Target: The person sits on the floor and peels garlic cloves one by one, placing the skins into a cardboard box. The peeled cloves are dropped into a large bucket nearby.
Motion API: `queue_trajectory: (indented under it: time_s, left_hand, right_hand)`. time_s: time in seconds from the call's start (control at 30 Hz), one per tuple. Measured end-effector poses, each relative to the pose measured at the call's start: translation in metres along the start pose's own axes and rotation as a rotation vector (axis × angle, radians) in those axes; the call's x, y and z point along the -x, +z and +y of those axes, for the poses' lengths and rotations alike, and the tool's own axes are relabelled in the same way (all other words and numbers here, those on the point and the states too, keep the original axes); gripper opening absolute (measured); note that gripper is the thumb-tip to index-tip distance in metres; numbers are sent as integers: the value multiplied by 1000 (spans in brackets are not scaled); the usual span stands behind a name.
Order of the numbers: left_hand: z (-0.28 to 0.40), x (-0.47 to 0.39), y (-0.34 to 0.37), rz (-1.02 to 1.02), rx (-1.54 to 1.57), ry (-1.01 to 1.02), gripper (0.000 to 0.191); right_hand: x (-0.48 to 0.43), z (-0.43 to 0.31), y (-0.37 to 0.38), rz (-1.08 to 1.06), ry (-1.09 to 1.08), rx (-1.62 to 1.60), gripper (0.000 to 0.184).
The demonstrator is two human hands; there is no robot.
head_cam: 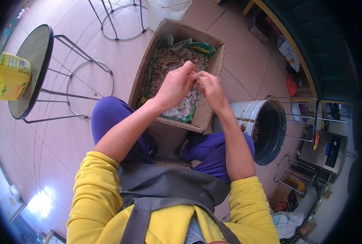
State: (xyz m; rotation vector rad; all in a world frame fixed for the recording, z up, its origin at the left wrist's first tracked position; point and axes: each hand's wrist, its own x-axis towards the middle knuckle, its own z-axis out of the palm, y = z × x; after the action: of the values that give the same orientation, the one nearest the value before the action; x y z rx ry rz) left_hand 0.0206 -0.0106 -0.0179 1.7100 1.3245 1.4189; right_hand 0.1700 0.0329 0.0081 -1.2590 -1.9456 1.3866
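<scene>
My left hand (pixel 175 87) and my right hand (pixel 211 88) meet at the fingertips above a cardboard box (pixel 176 27). Between the pinched fingers is a small pale piece (pixel 194 73), mostly hidden, so its kind cannot be made out. Inside the box lies an opened green plastic bag (pixel 203 47). Thin, papery, pinkish-brown scraps (pixel 175 56), like garlic skins, fill it. Whiter flakes (pixel 181 109) gather at the near end, below my hands. The box stands on the floor just in front of my knees.
At left is a round stool (pixel 36 70) bearing a yellow paper tub (pixel 11 76). Another stool's wire base (pixel 117 38) and a translucent white container (pixel 167 13) stand beyond the box. A metal bucket (pixel 271 134) lies tipped near my right knee. Wire racks (pixel 295 175) are farther right.
</scene>
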Motion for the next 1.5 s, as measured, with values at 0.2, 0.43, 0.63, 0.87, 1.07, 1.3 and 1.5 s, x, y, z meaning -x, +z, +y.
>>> queue_trajectory:
  time_s: [0.2, 0.43, 0.63, 0.87, 1.07, 1.3, 1.5]
  left_hand:
    - [0, 3, 1, -13, -72, 19, 9]
    - [4, 0, 1, -13, 374, -428, 12]
    - [6, -7, -10, -133, 998, -584, 24]
    - [7, -10, -16, -120, 935, -579, 27]
    - [2, -7, -7, -22, 635, -519, 22]
    - [-5, -6, -5, -78, 511, -529, 24]
    - [1, -8, -9, -204, 820, -627, 22]
  right_hand:
    - [5, -7, 10, 82, -110, 129, 27]
    - [7, -7, 22, 239, -213, 275, 25]
    - [2, -7, 20, 331, -88, 276, 20]
    - [8, -22, -1, 430, -133, 300, 23]
    - [10, -23, 4, 408, -394, 296, 14]
    - [9, -16, 1, 421, -429, 474, 9]
    - [5, -11, -11, 547, -321, 472, 10]
